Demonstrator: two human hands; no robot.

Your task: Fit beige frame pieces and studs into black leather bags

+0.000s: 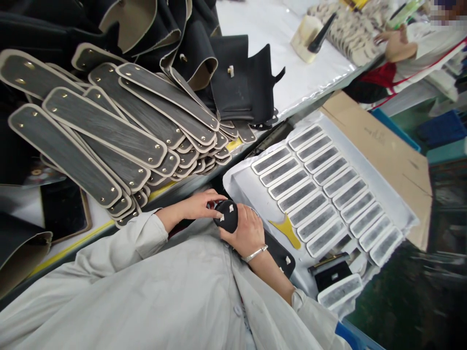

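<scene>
A long black leather strip (228, 218) with rounded ends is in both my hands, close to my body. Small white bits stick to its face near each end. My left hand (202, 205) pinches its near end from the left, thumb by one of the white bits. My right hand (245, 231), with a silver bracelet at the wrist, wraps the same end from the right. The strip's middle is hidden under my right hand and forearm; its other end shows beyond the forearm.
Grey strips with pale edges and metal studs (105, 126) are piled at left, by black leather bag pieces (233, 78). At right, a white-covered board (251, 180) bears rows of pale-edged pieces and a yellow template (288, 231). Another person's arm (401, 43) is at upper right.
</scene>
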